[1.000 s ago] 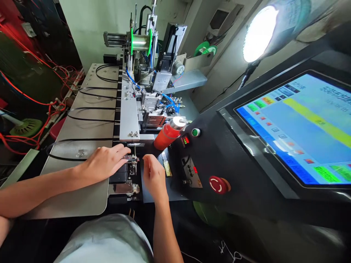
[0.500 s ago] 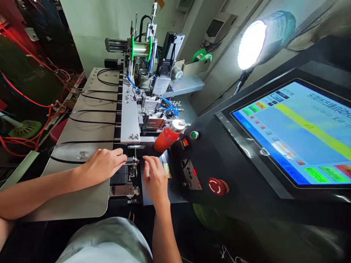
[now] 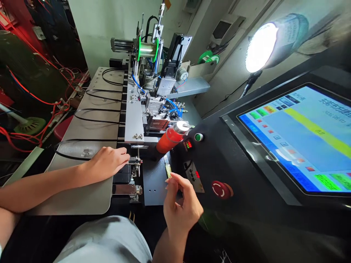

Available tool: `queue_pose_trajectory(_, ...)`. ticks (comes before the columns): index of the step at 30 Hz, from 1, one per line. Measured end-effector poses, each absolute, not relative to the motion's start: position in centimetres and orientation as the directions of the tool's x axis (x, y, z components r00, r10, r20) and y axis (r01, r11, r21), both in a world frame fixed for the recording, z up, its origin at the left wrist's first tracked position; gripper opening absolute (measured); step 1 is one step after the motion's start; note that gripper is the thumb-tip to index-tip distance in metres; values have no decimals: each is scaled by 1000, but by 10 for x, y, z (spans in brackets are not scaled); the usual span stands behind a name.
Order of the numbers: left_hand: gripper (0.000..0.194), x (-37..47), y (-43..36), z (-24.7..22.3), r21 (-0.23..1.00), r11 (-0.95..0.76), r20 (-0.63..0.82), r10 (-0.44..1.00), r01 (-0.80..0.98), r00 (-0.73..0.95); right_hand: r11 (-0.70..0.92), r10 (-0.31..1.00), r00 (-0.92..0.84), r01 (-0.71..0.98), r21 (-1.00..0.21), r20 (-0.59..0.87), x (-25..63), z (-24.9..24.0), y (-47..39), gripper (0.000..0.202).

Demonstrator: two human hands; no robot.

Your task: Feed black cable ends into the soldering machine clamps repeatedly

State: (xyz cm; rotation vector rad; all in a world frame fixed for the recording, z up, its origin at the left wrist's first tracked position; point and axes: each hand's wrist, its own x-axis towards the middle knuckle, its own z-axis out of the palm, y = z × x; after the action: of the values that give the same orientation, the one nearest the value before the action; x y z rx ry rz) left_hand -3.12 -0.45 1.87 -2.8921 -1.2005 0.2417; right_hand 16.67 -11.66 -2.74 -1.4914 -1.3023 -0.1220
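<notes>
My left hand (image 3: 108, 160) rests over the edge of the metal plate with its fingers closed on a black cable (image 3: 74, 155), at a small metal clamp (image 3: 135, 161). The cable's end is hidden by the fingers and the clamp. My right hand (image 3: 183, 206) is raised over the right side of the grey base plate (image 3: 153, 182), thumb and forefinger pinched together. What it holds, if anything, is too small to make out. Just beyond its fingertips lies a small yellowish strip (image 3: 168, 168).
Several looped black cables lie along the metal plate (image 3: 95, 126). A red bottle (image 3: 170, 139) stands beside the machine's grey cover plate (image 3: 134, 122). At right are a control panel with a red stop button (image 3: 221, 190), a touchscreen (image 3: 301, 138) and a bright lamp (image 3: 261, 47).
My right hand has moved away from the clamp, to the right and toward me, and its fingers are now pinched. My left hand stays at the clamp. The view has shifted slightly.
</notes>
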Motion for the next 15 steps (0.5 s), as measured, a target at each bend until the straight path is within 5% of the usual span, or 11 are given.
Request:
queue_pose_trajectory(9, 18, -29, -8, 25, -1, -688, -159, 717, 726, 679, 123, 652, 375, 805, -580, 659, 172, -27, -122, 12)
queue_pose_trajectory(12, 15, -55, 1, 48, 136, -669, -22, 735, 730, 678, 49, 643, 395, 834, -549, 656, 179, -28, -125, 14)
queue_pose_trajectory(15, 21, -105, 25, 77, 228, -511, 227, 856, 829, 465, 72, 732, 379, 783, -618, 566, 189, -34, -124, 28)
